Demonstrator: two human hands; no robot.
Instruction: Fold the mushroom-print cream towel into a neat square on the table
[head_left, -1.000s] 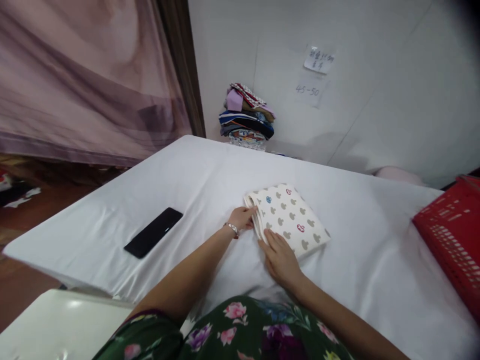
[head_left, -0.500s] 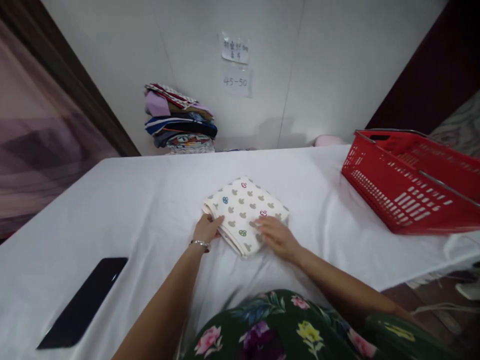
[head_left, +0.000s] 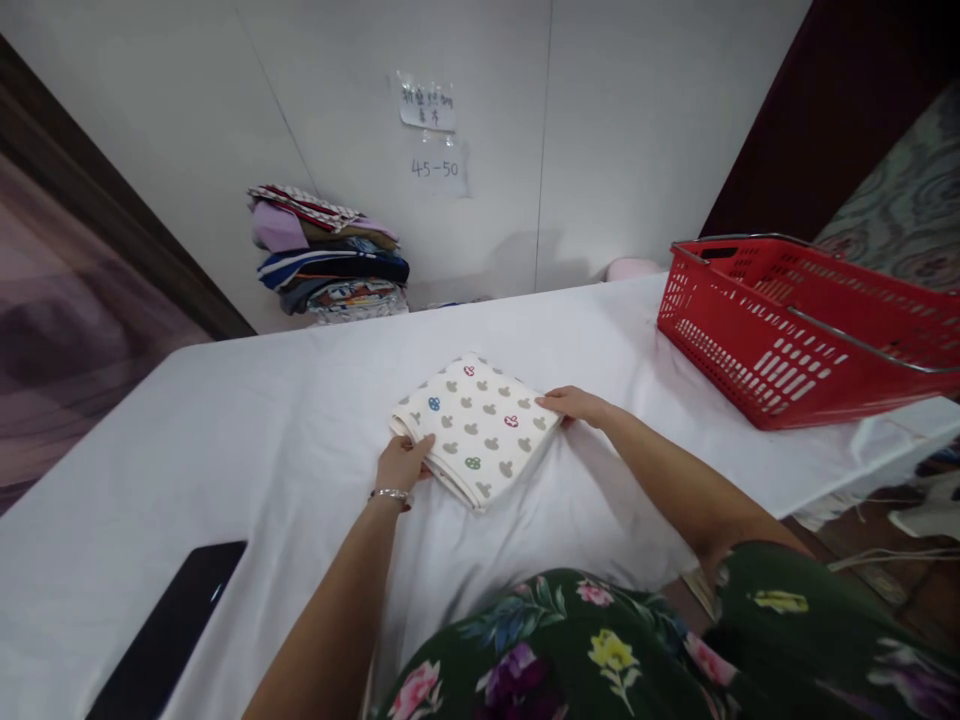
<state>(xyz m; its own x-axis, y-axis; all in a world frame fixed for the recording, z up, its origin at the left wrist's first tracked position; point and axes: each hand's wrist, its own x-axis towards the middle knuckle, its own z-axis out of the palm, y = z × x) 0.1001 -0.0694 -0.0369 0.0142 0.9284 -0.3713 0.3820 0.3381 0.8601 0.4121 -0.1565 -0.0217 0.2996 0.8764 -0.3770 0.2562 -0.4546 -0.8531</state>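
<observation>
A folded white cloth (head_left: 480, 425) with a print of small mushrooms, mostly grey with a few red, blue and green, lies flat in front of me. My left hand (head_left: 403, 463) grips its near-left folded edge, thumb on top and the other fingers underneath. At the cloth's right corner, my right hand (head_left: 577, 405) pinches the edge, its thumb and fingertips partly hidden. Layers of the fold show along the near-left side.
The table (head_left: 300, 420) has a white cover. A red plastic basket (head_left: 750, 350) with metal handles stands at the right. A black phone (head_left: 169, 630) lies near left. Folded clothes (head_left: 330, 255) are stacked by the wall, below paper signs (head_left: 435, 165).
My right hand has moved from the top of the cloth out to its right corner and taken hold there. My left hand keeps its grip. The view has shifted slightly right.
</observation>
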